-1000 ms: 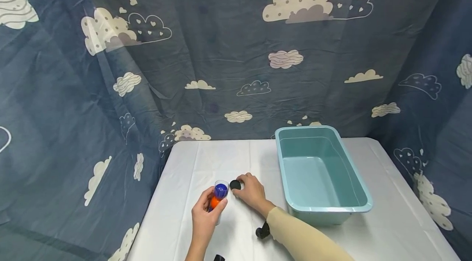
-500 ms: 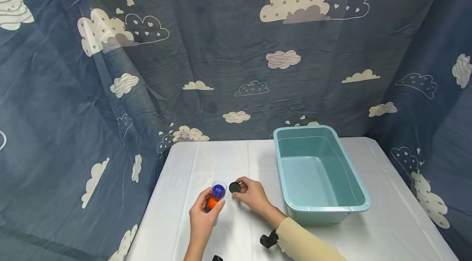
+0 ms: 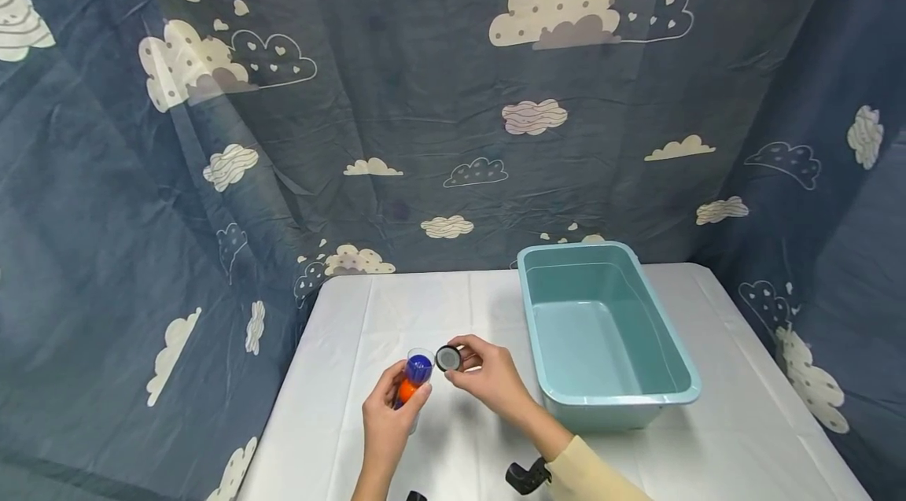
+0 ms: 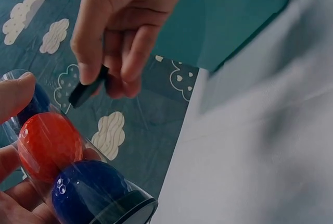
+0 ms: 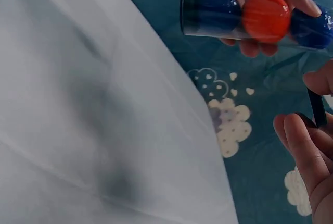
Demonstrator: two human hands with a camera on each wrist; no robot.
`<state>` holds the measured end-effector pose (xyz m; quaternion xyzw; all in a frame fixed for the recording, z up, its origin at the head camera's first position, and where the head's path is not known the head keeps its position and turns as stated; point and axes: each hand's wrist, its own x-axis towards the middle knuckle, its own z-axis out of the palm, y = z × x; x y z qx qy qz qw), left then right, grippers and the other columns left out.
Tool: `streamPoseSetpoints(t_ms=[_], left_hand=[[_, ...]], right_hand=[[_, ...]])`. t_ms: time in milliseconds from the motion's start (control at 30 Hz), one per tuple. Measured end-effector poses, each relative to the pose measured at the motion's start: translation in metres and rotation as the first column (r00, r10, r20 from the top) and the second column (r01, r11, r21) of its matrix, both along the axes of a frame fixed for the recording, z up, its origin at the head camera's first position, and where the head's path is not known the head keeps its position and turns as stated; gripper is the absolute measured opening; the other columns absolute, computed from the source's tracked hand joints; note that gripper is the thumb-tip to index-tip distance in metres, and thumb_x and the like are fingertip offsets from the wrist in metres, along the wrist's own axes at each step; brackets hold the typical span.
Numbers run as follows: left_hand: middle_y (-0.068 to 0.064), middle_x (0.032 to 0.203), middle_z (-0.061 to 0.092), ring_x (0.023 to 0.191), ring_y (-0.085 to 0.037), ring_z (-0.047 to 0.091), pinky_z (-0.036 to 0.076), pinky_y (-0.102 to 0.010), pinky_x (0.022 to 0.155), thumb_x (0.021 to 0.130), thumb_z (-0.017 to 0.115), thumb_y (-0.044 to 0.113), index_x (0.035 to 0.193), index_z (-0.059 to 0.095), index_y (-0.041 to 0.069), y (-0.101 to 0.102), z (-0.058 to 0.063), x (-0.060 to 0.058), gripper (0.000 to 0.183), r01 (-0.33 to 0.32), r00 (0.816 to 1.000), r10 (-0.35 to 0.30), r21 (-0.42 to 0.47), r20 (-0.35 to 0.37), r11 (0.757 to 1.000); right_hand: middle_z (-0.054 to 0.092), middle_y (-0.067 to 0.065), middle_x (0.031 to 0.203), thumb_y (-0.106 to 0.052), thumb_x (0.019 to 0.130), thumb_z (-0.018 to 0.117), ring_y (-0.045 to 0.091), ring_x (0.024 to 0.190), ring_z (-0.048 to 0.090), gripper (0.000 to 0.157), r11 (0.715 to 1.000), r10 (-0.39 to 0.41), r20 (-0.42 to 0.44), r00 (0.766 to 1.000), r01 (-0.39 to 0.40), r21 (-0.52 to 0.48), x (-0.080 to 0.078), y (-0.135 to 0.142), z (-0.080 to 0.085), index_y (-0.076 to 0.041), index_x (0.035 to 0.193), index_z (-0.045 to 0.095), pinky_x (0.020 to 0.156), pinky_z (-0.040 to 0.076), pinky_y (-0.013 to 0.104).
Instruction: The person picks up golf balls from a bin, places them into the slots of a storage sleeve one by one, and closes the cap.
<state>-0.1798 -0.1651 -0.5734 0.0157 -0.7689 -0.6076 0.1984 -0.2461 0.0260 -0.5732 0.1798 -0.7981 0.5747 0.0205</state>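
My left hand grips a clear plastic tube around its side. Inside it, two dark blue balls sit on either side of an orange-red ball. A black cap closes the tube's lower end, and the upper end is uncovered. Pinched between the thumb and fingers of my right hand is a round black lid, its pale grey inner face turned to the head camera. The lid is tilted on edge beside the tube's open mouth.
A light teal plastic tub stands on the right of the white-covered table. Black straps with a camera sit at my right wrist; another black piece shows by my left wrist. A cloud-patterned curtain hangs behind.
My right hand has tipped the lid so that its pale inner side now shows instead of its black top. The left hand with the tube has barely moved.
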Motion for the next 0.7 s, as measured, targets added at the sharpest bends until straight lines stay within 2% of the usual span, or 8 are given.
streamPoseSetpoints(t_ms=[167,433,567,700], left_hand=[[-0.004,0.112,0.073,0.101,-0.019,0.070,0.055,-0.028,0.087,0.081,0.087,0.025,0.122,0.069,0.016,0.003,0.004,0.000,0.046,0.021,1.000,-0.021,0.007,-0.001,1.000],[0.000,0.111,0.073,0.102,-0.015,0.069,0.054,-0.028,0.089,0.079,0.088,0.032,0.120,0.069,0.020,0.005,0.005,0.002,0.047,0.040,0.999,-0.041,0.030,0.018,0.999],[0.000,0.111,0.073,0.102,-0.015,0.069,0.054,-0.028,0.089,0.079,0.088,0.033,0.121,0.069,0.020,0.006,0.005,0.001,0.048,0.041,0.999,-0.041,0.028,0.013,0.999],[0.001,0.111,0.073,0.101,-0.015,0.069,0.054,-0.027,0.088,0.079,0.088,0.032,0.121,0.069,0.020,0.007,0.006,0.000,0.047,0.043,0.999,-0.043,0.037,0.007,0.998]], right_hand=[[0.071,-0.004,0.090,-0.014,0.080,0.085,0.013,0.080,0.071,0.043,0.999,0.025,-0.007,1.000,-0.026,-0.033,0.004,0.006,0.010,-0.022,0.119,0.068,0.070,0.058,0.030],[0.070,0.005,0.092,-0.006,0.078,0.085,0.019,0.079,0.071,0.049,0.989,0.090,0.043,0.995,-0.084,-0.119,0.010,0.013,0.019,-0.019,0.122,0.067,0.070,0.059,0.030],[0.069,0.011,0.093,-0.005,0.079,0.085,0.025,0.082,0.069,0.049,0.974,0.124,0.095,0.988,-0.103,-0.203,0.010,0.015,0.022,-0.015,0.123,0.067,0.072,0.059,0.031],[0.066,0.017,0.106,-0.006,0.081,0.085,0.028,0.089,0.070,0.046,0.943,0.185,0.128,0.974,-0.139,-0.301,0.010,0.018,0.024,-0.009,0.123,0.066,0.076,0.059,0.033]])
